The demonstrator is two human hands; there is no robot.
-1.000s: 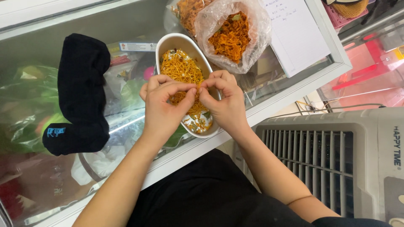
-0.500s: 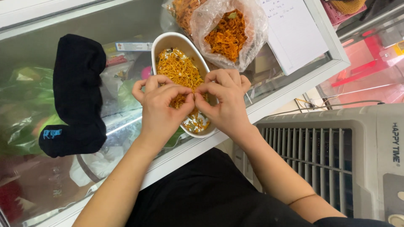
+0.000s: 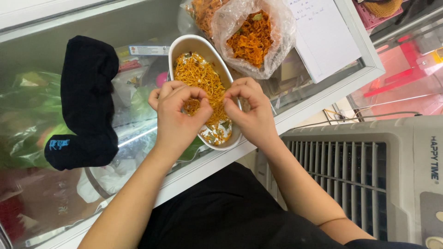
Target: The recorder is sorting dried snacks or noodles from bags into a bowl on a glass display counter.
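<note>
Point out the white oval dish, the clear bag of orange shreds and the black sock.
white oval dish (image 3: 181, 46), head view, bare upper-left rim.
clear bag of orange shreds (image 3: 277, 46), head view, right plastic wall.
black sock (image 3: 85, 97), head view, middle of the fabric.

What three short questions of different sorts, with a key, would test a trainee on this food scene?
1. True or false: both hands are over the white oval dish.
2. What holds the second heap of orange shreds? A) a clear plastic bag B) a metal pot C) a paper box
3. Fill in: the black sock lies to the ____ of the dish in the picture.

Key: 1 true; 2 A; 3 left. Both hands pinch fine strands above the dish; whether each grip is fully closed cannot be told. The clear plastic bag sits beyond the dish, beside a sheet of paper.
</note>
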